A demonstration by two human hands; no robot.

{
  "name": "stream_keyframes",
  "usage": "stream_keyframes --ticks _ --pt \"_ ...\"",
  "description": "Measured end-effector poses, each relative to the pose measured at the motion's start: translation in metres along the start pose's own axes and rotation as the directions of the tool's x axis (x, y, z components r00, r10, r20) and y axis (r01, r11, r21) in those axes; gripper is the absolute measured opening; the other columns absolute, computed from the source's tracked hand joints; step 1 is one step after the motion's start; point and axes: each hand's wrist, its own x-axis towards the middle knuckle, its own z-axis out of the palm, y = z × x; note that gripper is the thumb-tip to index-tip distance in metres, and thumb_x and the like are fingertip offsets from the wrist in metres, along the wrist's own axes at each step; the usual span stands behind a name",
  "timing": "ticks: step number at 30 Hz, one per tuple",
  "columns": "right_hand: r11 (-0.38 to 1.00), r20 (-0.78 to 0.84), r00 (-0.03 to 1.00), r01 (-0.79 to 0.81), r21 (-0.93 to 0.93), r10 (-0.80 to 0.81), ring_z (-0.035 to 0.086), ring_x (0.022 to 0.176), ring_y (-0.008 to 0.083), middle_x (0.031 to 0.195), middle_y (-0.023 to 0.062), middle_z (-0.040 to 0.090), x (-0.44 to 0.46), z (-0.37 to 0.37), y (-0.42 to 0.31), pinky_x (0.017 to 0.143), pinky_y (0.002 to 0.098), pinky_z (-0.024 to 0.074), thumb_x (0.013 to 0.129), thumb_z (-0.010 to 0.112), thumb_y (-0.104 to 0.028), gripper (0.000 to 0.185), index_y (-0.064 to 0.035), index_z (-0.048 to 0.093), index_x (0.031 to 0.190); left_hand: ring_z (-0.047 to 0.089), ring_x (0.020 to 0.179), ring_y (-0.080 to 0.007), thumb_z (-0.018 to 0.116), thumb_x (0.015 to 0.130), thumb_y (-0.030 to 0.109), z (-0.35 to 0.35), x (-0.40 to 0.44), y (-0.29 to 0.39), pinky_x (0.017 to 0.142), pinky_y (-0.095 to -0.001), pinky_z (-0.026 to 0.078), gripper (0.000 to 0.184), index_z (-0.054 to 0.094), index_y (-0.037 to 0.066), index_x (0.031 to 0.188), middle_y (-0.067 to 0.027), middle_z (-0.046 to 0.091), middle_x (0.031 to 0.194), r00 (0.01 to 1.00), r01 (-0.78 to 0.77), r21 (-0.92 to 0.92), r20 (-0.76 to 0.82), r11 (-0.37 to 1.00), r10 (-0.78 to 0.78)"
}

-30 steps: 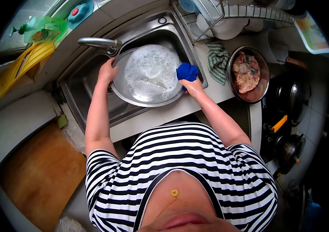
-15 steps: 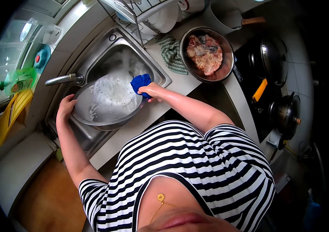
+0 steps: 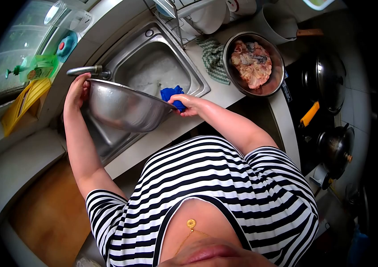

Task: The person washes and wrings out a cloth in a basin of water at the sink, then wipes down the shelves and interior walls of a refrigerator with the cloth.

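Note:
A large stainless steel basin [image 3: 124, 109] is tilted steeply over the sink [image 3: 142, 62], its outer side toward me and its mouth facing away. My left hand [image 3: 80, 91] is closed on the basin's left rim, close to the faucet [image 3: 84, 70]. At the opposite rim, my right hand [image 3: 185, 104] grips a blue cloth [image 3: 172, 95] bunched against the basin's edge. Whether the right fingers also clasp the rim is hard to see. Cloudy, foamy water lies in the sink bowl beyond. The basin's inside is hidden.
Right of the sink stands a metal bowl of raw meat [image 3: 251, 64], beside a green-striped cloth [image 3: 213, 60]. A dish rack [image 3: 189, 13] and a wooden-handled pot [image 3: 278, 26] are behind. Pans [image 3: 327, 80] occupy the stove. A green soap bottle [image 3: 40, 66] is on the left sill.
The basin has tipped away from me, its left side raised, and the sudsy water inside it is out of sight. The blue cloth stays in my right hand at the rim.

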Motion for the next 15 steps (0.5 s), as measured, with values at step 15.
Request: stream_keyframes --ticks 15 --pt "0.932 -0.320 0.899 0.205 -0.297 -0.300 0.055 0.062 0.0135 0.080 0.0035 0.058 -0.008 -0.013 -0.016 0.048 0.0253 0.0460 0.068 0.070 -0.028 0.033 -0.0054 0.059 0.090 0.045 0.055 -0.0052 0.061 0.076 0.009 -0.007 -0.026 -0.106 0.047 -0.0209 0.034 0.051 0.044 0.006 0.124 0.0049 0.049 0.065 0.999 -0.046 0.052 -0.003 0.998 0.046"
